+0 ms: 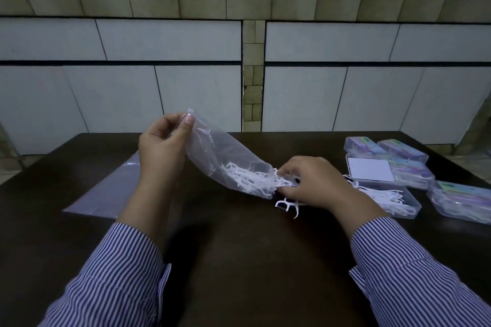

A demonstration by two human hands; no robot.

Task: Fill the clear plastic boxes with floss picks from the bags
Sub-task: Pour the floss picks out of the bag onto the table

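The left hand (162, 146) is raised, thumb and curled fingers pinched together at its top. The right hand (309, 180) is held lower, palm down, its fingers curled and closed at their tips. Both forearms are extended forward, covered by striped sleeves (119, 273) to the wrists.

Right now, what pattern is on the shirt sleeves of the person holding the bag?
Narrow blue-and-white stripes, seen on both sleeves in the head view.
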